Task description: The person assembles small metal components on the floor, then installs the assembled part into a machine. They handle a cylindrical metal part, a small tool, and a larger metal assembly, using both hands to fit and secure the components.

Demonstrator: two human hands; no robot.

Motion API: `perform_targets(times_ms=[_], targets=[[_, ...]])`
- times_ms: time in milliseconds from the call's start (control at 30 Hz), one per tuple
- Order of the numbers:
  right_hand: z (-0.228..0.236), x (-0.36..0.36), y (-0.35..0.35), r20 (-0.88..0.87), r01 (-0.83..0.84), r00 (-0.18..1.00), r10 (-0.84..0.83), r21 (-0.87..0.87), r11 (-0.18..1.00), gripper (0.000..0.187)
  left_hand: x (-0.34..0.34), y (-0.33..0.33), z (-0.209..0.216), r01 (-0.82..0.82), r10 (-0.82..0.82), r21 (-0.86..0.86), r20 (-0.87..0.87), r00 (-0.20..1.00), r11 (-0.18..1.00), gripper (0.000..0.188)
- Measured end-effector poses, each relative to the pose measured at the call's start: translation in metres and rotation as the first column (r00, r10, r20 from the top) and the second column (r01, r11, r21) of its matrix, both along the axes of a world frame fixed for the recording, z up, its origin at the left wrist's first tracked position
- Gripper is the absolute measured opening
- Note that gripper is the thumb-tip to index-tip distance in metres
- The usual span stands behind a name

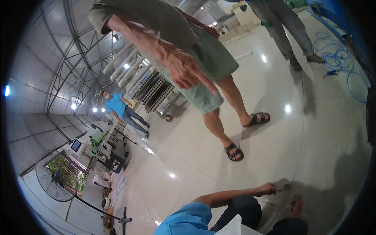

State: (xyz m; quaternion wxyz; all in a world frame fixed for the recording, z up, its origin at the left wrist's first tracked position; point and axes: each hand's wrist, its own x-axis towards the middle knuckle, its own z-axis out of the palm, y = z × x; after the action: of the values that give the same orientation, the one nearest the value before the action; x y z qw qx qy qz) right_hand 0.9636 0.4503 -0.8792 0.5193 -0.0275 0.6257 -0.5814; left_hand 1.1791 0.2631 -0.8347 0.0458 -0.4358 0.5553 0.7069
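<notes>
Low in the view, my left arm in a blue short sleeve reaches to the right over the glossy floor. My left hand (267, 189) is closed around the thin handle of a small tool with a round, ring-like end (286, 187), held at or just above the floor. Beyond it lies what looks like a bare foot (297, 206), next to my dark trouser legs (243, 209). My right hand does not show. Above, a standing person in green shorts stretches out a hand (184, 70), its index finger pointing down and to the right.
The standing person's sandals (234, 152) are close ahead. Another person's legs (280, 29) stand far right, near a coiled blue hose (337, 58). A wheeled rack (154, 92), a machine (105, 143), a walking person (124, 109) and a stand fan (56, 176) are to the left.
</notes>
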Motion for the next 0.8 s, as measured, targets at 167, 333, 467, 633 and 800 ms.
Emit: perform_targets(times_ms=[167,333,467,633,800], targets=[[-0.023,-0.01,-0.013,0.038,-0.052,0.998,0.056,-0.116,0.992,0.033,-0.006,0.013,0.003,-0.118,0.118,0.063,0.002,0.993,0.991,0.02],[-0.033,-0.003,-0.017,0.029,0.022,0.999,-0.019,-0.114,0.993,0.029,-0.009,0.025,-0.002,0.032,-0.033,-0.01,-0.124,0.992,0.999,0.023],[-0.03,0.005,-0.016,0.048,0.028,0.999,-0.023,-0.106,0.994,0.03,-0.009,0.024,-0.008,-0.127,0.151,0.155,-0.156,0.976,0.98,0.026],[-0.017,0.012,-0.018,0.083,-0.001,0.996,0.011,-0.118,0.993,0.032,-0.005,0.022,-0.005,0.043,-0.053,-0.084,-0.114,0.992,0.995,0.016],[-0.007,0.017,-0.015,0.045,0.018,0.999,-0.014,-0.081,0.997,0.03,-0.005,0.027,0.013,0.318,-0.352,-0.509,0.032,0.935,0.8,0.02]])
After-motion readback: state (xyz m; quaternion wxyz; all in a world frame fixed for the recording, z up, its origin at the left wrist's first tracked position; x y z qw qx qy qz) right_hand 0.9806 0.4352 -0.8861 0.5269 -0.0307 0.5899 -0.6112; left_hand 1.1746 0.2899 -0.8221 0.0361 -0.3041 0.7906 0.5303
